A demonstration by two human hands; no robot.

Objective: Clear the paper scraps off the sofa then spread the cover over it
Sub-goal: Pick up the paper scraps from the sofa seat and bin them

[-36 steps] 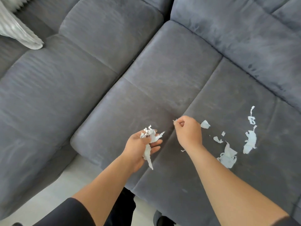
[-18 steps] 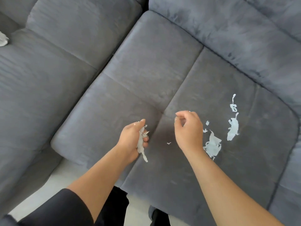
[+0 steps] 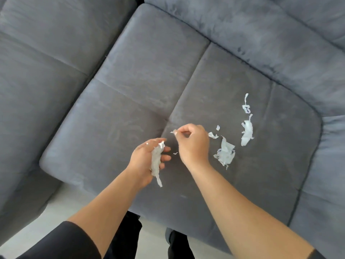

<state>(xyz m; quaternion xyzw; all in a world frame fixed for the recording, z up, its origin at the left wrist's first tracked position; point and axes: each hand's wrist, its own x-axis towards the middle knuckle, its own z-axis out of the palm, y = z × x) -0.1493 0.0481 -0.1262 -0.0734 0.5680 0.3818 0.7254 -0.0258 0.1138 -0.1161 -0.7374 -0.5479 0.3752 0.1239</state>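
Nearest in, a wad of scraps [image 3: 155,161] is gripped in the left hand [image 3: 143,159], the fingers [image 3: 166,157] curled round the paper and a thin tail left hanging below the palm, so a fair share of the clearing can be judged done. Just beyond it, a small scrap [image 3: 174,132] is pinched between thumb and forefinger of the right hand [image 3: 194,144], the other fingers [image 3: 186,135] tucked in narrow. The piece is held above the seat cushion [image 3: 130,101] and close to the left hand, so a hand-over into the wad looks to be the step in hand. Between the two hands a tiny fleck [image 3: 175,153] is seen lying on the fabric. Further out, to the right, more is left to be lifted: a crumpled piece [image 3: 225,152], two small bits [image 3: 212,135] just beside the right hand, then a long torn piece [image 3: 246,132], and farthest of all a curly strip [image 3: 246,105]. All of these lie on the right half of the same cushion, well short of the backrest [image 3: 261,30], on which no paper is spotted. The left part of the sofa [image 3: 46,71] is also seen without scraps. The cover is nowhere in view, so the spreading is judged not yet begun, and the job is reckoned under halfway.
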